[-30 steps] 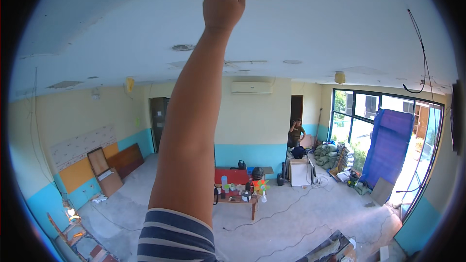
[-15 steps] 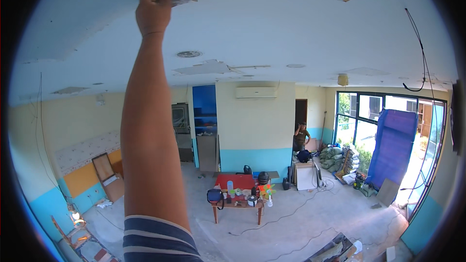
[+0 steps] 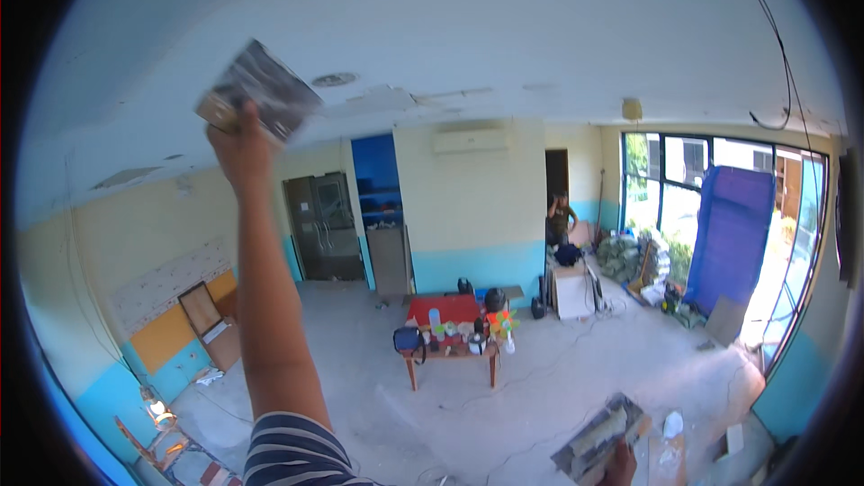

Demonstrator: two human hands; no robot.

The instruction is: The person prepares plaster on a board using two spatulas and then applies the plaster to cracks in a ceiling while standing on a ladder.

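My left hand (image 3: 238,139) is raised high on an outstretched arm, closed around the pale handle of a plastering trowel (image 3: 270,90). The trowel's flat, greyish blade is smeared and slightly blurred, tilted up before the white ceiling (image 3: 468,18); whether it touches the ceiling I cannot tell. Low at the right, my right hand (image 3: 619,466) grips the near edge of a dark rectangular plaster board (image 3: 601,436) with grey-white compound spread on it. Most of that hand lies at the frame's lower edge.
A red-topped table (image 3: 445,309) holds bottles, a bag and a small fan. Beyond it a person (image 3: 560,219) stands by the doorway. Stacked sacks (image 3: 625,252) and a purple covered panel (image 3: 731,234) line the windows. Loose wires (image 3: 783,63) hang at right; a cable crosses the floor.
My left hand and the trowel have come down and leftward from the ceiling's patched area. The view has tipped downward, and the plaster board with my right hand now shows more fully.
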